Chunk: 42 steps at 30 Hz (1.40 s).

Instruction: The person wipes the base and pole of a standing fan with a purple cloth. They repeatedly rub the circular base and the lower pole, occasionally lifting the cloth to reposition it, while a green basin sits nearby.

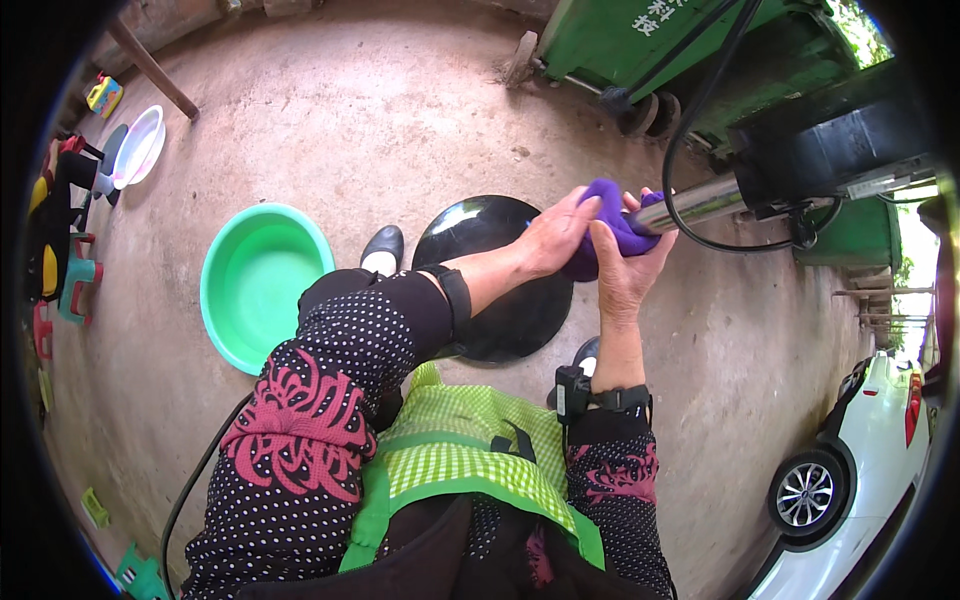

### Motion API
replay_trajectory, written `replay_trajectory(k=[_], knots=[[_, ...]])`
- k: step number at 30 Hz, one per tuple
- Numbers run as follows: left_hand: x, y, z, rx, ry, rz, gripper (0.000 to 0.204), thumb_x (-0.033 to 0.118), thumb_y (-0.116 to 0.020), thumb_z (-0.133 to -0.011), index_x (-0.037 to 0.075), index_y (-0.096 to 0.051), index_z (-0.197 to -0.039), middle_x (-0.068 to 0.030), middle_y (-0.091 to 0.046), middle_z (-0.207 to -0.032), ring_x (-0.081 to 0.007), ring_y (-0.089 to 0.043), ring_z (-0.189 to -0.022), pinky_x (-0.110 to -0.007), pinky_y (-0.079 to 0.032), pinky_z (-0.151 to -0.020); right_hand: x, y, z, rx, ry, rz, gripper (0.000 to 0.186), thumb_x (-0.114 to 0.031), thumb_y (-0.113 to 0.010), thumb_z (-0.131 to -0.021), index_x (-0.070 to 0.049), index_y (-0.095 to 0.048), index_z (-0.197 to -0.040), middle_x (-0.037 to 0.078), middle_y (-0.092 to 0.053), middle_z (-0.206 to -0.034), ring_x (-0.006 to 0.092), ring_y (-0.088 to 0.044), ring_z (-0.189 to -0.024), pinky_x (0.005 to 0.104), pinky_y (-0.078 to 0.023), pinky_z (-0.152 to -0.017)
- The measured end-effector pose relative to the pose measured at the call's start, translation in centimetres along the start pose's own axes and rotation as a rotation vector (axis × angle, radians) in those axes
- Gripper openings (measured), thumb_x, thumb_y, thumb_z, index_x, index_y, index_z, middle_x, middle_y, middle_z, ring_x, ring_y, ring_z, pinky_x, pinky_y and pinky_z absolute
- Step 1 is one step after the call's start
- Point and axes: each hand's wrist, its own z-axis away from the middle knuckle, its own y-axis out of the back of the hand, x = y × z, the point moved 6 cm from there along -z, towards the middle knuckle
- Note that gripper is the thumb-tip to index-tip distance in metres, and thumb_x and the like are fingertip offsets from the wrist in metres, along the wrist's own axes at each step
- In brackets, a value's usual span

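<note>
Two hands meet around a purple cloth (600, 235), which is wrapped on the end of a shiny metal tube (700, 203) coming from a black machine (840, 150). The left hand (555, 235) is closed over the cloth from the top, and the right hand (625, 275) is cupped under it, fingers curled and pressing the cloth against the tube. The cloth looks soft and light and may slide on the smooth metal, so I think it is best held with the whole palm. The tube seems stiff and probably heavy. Below the hands a black round pan (495, 280) lies on the concrete floor (380, 110), and a green basin (262, 285) stands near it.
</note>
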Motion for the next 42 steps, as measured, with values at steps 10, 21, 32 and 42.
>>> replay_trajectory(k=[10, 21, 32, 42], knots=[[5.3, 0.5, -0.6, 0.101, -0.087, 0.244, 0.034, 0.027, -0.049, -0.106, 0.001, -0.058, -0.125, -0.0104, -0.066, -0.108, -0.0139, -0.060, -0.101, -0.029, -0.049, -0.091, -1.0, 1.0, 0.5, -0.200, -0.235, 0.008, 0.085, -0.016, -0.083, -0.084, -0.006, -0.030, -0.150, 0.007, -0.047, -0.142, 0.0201, -0.046, -0.132, 0.0342, -0.037, -0.112], [12.3, -3.9, -3.6, 0.131, -0.592, -0.213, 0.070, 0.028, -0.083, -0.080, 0.007, -0.046, -0.136, -0.0110, -0.065, -0.115, -0.0212, -0.064, -0.108, -0.031, -0.051, -0.094, 0.2, 2.1, 1.7, -0.256, -0.259, -0.052, 0.067, -0.021, -0.063, -0.101, -0.004, -0.026, -0.154, 0.012, -0.040, -0.151, 0.0212, -0.040, -0.140, 0.0342, -0.035, -0.113], [5.8, -3.0, -2.8, 0.110, -0.319, -0.229, 0.065, 0.030, -0.089, -0.070, 0.006, -0.055, -0.119, -0.0061, -0.062, -0.107, -0.0198, -0.062, -0.097, -0.035, -0.051, -0.090, 2.8, 2.0, 2.9, -0.372, -0.463, 0.016, 0.060, 0.000, -0.076, -0.084, -0.002, -0.049, -0.137, 0.008, -0.059, -0.129, 0.0185, -0.057, -0.118, 0.0325, -0.047, -0.099], [-3.1, -0.4, 2.5, 0.227, -0.339, -0.307, 0.069, 0.047, -0.075, -0.086, 0.009, -0.044, -0.135, -0.0158, -0.059, -0.123, -0.0342, -0.063, -0.111, -0.040, -0.050, -0.094, 6.3, 2.0, 5.2, -0.528, -0.498, 0.286, 0.050, -0.016, -0.073, -0.083, -0.003, -0.057, -0.129, 0.016, -0.065, -0.118, 0.0242, -0.064, -0.109, 0.0354, -0.050, -0.091]])
